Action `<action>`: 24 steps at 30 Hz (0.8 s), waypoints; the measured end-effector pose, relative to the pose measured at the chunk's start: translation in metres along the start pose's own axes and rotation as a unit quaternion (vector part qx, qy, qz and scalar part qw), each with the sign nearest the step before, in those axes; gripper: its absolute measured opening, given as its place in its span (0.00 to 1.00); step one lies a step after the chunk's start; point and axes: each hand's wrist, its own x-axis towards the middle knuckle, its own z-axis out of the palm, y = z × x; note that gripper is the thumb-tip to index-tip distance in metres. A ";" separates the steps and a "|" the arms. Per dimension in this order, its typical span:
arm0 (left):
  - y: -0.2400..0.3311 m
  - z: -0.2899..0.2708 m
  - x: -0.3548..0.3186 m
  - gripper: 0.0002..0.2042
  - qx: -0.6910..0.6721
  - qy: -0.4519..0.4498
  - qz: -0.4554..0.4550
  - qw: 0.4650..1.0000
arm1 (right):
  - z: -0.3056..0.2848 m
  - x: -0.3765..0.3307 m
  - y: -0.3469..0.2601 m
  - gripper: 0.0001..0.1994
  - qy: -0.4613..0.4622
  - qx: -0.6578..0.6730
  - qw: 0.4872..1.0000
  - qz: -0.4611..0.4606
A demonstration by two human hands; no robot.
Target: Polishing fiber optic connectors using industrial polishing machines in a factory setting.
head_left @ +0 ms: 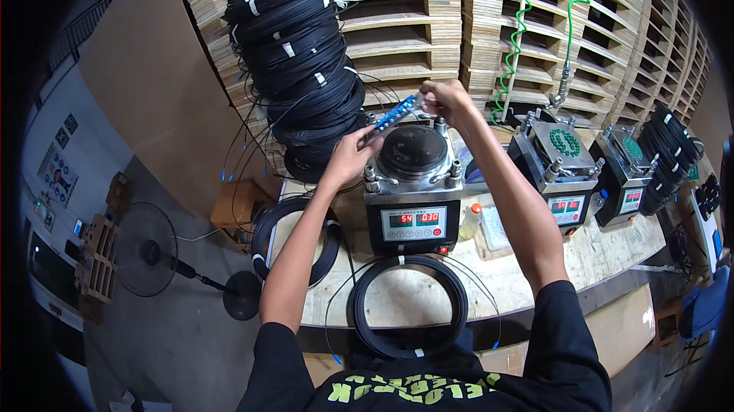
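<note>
My left hand [353,153] and my right hand [446,100] together hold a thin bar fitted with several blue connectors [395,113], tilted up to the right. The left hand grips its lower end, the right pinches its upper end. The bar hangs just above and behind a grey bench machine [413,190] with a round dark top plate [414,149] and red number displays on its front. Thin black cables run from the connectors toward a tall stack of black cable coils [302,52] on the left.
A black cable coil [407,305] lies on the bench in front of the machine; another [297,240] hangs at the bench's left edge. Two similar machines [558,167] [625,175] stand to the right, with more coils [667,153]. Green coiled hoses [520,29] hang before stacked wooden pallets. A floor fan [147,250] stands left.
</note>
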 end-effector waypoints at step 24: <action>-0.115 -0.013 0.048 0.30 0.104 0.148 0.038 0.983 | -0.016 0.006 0.057 0.11 -0.006 -0.227 0.966 -0.119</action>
